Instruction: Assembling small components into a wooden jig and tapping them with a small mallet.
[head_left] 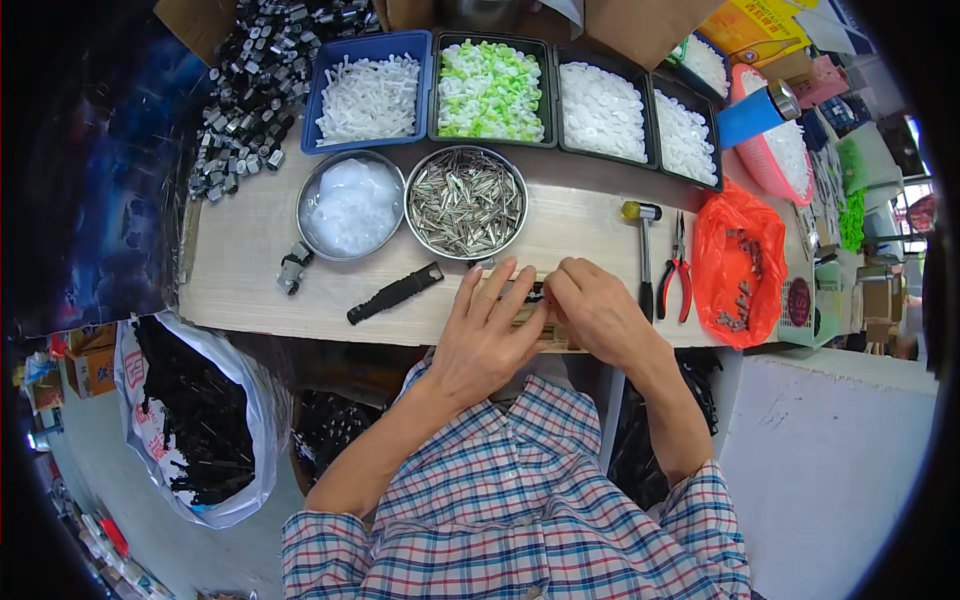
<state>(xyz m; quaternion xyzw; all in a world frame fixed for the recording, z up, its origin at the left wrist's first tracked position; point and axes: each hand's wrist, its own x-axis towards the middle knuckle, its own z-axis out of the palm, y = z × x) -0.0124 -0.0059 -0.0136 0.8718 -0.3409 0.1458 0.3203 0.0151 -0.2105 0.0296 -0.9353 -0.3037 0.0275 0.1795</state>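
Observation:
My left hand (pixel 487 335) lies flat, fingers spread, on a small wooden block (pixel 553 338) at the front edge of the wooden workbench (pixel 250 260). Beside it my right hand (pixel 598 312) curls over the same block, its fingertips pinching a small black part (pixel 536 293) that is mostly hidden. Just beyond my fingers stands a round metal bowl of small silver metal pieces (pixel 466 202). A black plastic handle piece (pixel 396 293) lies to the left of my left hand.
A metal bowl of clear plastic bits (pixel 351 206), trays of white (pixel 368 92), green-and-white (pixel 489 90) and white parts (pixel 602 110), a pile of black and silver parts (pixel 252 90). A small hammer (pixel 644 250), red pliers (pixel 678 270), an orange bag (pixel 738 262). A sack of black parts (pixel 200 420) below left.

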